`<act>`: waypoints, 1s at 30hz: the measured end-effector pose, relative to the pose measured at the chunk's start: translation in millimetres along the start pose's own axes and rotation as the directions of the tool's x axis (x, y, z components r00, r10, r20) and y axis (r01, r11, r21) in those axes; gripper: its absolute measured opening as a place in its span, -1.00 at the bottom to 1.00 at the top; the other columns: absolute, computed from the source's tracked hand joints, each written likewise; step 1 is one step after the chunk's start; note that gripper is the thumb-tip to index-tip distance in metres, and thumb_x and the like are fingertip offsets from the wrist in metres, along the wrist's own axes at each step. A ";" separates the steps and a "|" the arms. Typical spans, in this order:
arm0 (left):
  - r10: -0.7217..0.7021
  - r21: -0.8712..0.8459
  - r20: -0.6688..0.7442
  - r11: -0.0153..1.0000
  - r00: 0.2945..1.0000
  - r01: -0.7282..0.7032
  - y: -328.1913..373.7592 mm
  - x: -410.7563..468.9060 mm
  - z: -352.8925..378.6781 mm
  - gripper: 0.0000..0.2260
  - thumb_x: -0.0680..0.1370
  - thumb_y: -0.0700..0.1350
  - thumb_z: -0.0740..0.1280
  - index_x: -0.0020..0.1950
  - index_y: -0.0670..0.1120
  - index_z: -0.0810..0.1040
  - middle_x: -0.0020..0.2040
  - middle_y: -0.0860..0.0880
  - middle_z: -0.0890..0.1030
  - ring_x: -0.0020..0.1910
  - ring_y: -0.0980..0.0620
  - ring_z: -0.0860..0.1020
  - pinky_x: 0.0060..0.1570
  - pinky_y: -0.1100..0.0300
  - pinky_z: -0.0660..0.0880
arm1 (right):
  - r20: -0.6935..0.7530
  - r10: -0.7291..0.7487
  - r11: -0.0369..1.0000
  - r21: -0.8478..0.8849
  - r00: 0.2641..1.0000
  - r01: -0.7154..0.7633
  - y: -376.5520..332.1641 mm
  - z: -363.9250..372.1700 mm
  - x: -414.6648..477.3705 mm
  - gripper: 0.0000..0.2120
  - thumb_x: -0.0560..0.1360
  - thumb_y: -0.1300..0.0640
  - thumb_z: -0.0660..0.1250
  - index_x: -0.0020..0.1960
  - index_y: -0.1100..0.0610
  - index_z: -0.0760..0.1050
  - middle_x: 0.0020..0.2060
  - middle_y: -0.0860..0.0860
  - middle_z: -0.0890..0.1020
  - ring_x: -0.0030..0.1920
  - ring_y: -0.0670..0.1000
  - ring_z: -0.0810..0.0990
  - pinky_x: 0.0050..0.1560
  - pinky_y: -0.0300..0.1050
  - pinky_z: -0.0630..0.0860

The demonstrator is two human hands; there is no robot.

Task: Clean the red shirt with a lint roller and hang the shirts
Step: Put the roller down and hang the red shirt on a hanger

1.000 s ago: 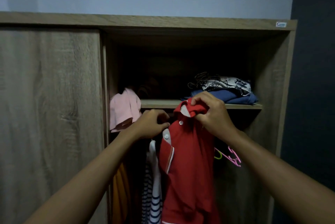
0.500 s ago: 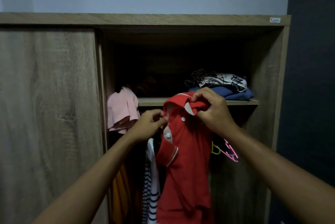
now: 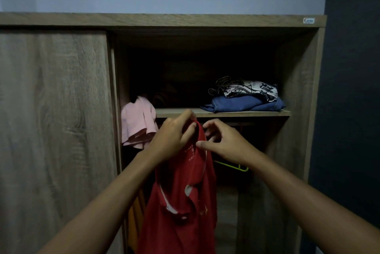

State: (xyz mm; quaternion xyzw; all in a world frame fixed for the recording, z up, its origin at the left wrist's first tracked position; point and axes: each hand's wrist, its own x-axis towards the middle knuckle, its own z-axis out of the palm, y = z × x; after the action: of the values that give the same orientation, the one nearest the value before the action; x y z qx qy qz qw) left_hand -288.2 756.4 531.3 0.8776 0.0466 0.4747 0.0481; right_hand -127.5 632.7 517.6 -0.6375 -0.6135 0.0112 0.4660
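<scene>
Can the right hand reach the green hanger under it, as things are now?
Probably yes. The green hanger is just below the right hand, beside the red shirt, with nothing visible between them, but that hand is busy at the collar.

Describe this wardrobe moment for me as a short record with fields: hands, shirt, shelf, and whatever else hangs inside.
Hands: left hand grips the collar of the red shirt from above; right hand pinches the collar edge beside it
Shirt: hangs down from both hands, in front of the open wardrobe
Shelf: on the shelf, a blue garment lies folded under a patterned garment; a pink garment droops off its left end
Below shelf: green hanger right of the shirt, orange garment left of it
Door: wooden door covers the left side
</scene>
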 end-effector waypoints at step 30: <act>-0.656 -0.476 0.343 0.495 0.672 0.726 -33.2 -84.6 33.7 -0.73 0.60 -0.24 0.25 -0.14 -0.04 0.72 -0.24 -0.01 0.75 -0.21 0.10 0.70 -0.06 0.24 0.58 | -0.240 0.163 0.971 -0.133 0.957 -0.198 67.5 6.6 -26.5 -0.74 0.49 0.18 0.28 -0.35 0.25 0.50 -0.49 0.05 0.54 -0.44 -0.04 0.47 -0.35 -0.08 0.37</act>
State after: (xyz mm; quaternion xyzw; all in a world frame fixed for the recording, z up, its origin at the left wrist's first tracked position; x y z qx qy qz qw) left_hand -307.3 777.1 438.5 0.7515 0.2451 0.3534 0.5004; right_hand -85.8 628.2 458.0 -0.7224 -0.4942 -0.0669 0.4789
